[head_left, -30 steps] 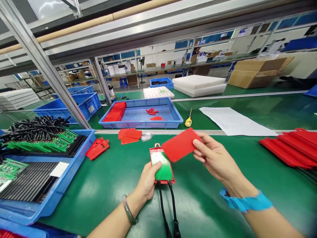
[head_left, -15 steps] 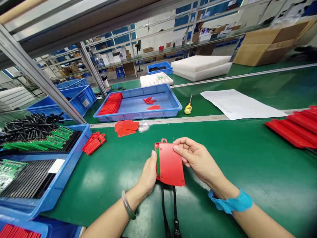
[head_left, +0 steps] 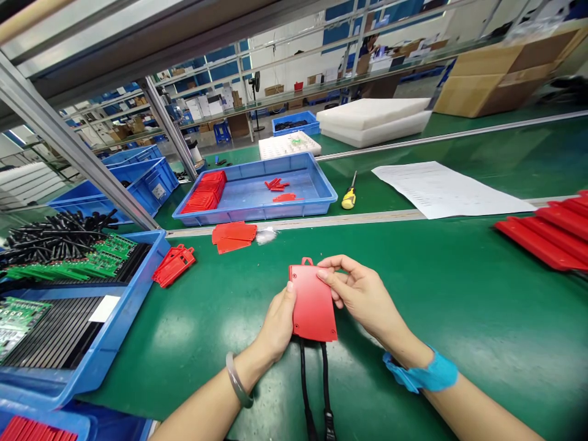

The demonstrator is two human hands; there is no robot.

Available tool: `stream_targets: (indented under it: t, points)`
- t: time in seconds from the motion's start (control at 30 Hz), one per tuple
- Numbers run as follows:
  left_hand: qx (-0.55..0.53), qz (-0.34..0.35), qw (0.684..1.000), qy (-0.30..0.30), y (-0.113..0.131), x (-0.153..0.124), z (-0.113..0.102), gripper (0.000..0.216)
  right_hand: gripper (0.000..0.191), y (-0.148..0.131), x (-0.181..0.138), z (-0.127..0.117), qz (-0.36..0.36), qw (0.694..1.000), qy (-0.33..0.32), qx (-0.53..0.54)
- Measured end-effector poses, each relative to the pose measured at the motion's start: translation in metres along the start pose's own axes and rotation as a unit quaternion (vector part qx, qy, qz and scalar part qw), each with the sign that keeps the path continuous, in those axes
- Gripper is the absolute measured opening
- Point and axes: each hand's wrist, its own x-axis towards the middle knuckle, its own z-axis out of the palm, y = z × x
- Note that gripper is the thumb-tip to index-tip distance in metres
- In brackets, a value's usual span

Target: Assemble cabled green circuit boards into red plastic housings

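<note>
I see the red case (head_left: 313,303) lying flat on the green table (head_left: 436,306), left hand (head_left: 275,324) curled against its left edge, right hand (head_left: 362,297) pinching its upper right edge, black cables (head_left: 315,386) trailing below.

left hand (head_left: 277,321) gripping, right hand (head_left: 362,297) pinching

Bench (head_left: 413,294), near centre: flat case (head_left: 313,303) between left hand (head_left: 275,324) and right hand (head_left: 362,297), two cables (head_left: 315,386) trailing from its near edge. Left: tray of circuit boards (head_left: 68,294), loose clip part (head_left: 174,265) just beside it. Behind the case: small stack of plates (head_left: 233,236), then a shallow bin (head_left: 255,196) (parts inside). Right of the bin: screwdriver (head_left: 349,197), paper sheet (head_left: 445,191). Far right: row of covers (head_left: 546,236).
</note>
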Motion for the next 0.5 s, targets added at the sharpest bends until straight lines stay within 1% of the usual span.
stream_targets:
  t: [0.2, 0.37, 0.43, 0.5]
  points:
    - [0.005, 0.021, 1.000, -0.022, -0.0026, 0.0007, -0.0005, 0.049, 0.032, 0.0008, 0.0010, 0.0000, -0.001, 1.000, 0.010, 0.000]
    - [0.034, 0.035, 0.998, -0.027, -0.0011, 0.0008, -0.0028, 0.049, 0.036, -0.0019, 0.0010, -0.0042, 0.001, 0.999, 0.019, 0.043]
    - [0.047, 0.032, 0.998, -0.025, -0.0003, 0.0003, -0.0042, 0.048, 0.038, -0.0050, 0.0005, -0.0070, 0.007, 0.999, -0.012, 0.036]
    - [0.059, 0.034, 0.997, -0.032, -0.0007, -0.0002, -0.0055, 0.049, 0.038, -0.0080, -0.0006, -0.0088, 0.012, 0.996, -0.081, 0.028]
